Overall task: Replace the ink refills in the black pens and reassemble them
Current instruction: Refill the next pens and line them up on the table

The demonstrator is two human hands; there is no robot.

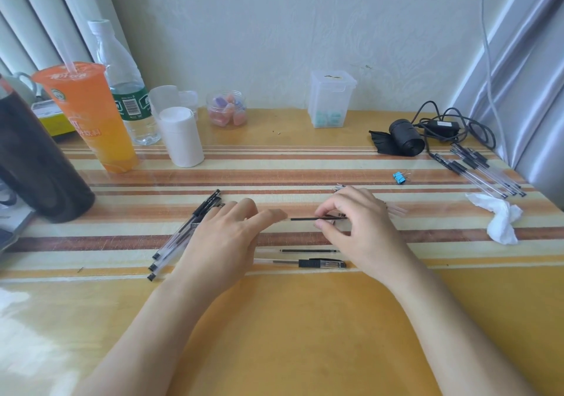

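Ink refill [305, 219], thin and black, is held level just above the striped table [305, 334] between our two hands. Our right hand [360, 227] pinches it near the middle with thumb and forefinger, the other fingers loosely curled. This looks like a grip for guiding it lengthwise.

Our left hand [219, 236] lies knuckles up with its thumb reaching to the refill's left end. We cannot tell whether it grips that end or only steadies it. We judge the refill is being lined up for a barrel, though no barrel shows clearly.

Just nearer to us than the right hand lie a second loose refill [309, 251] and a black-grip pen [317, 263], side by side. They seem set within reach as the next pieces.

A bundle of black pens [180, 236] lies fanned out partly under the left hand's outer edge. Well beyond the right hand, more pens [485, 169] sit in a separate group, probably a second sorted pile. A blue binder clip [399, 178] and a crumpled tissue [500, 218] lie between that group and the hand.
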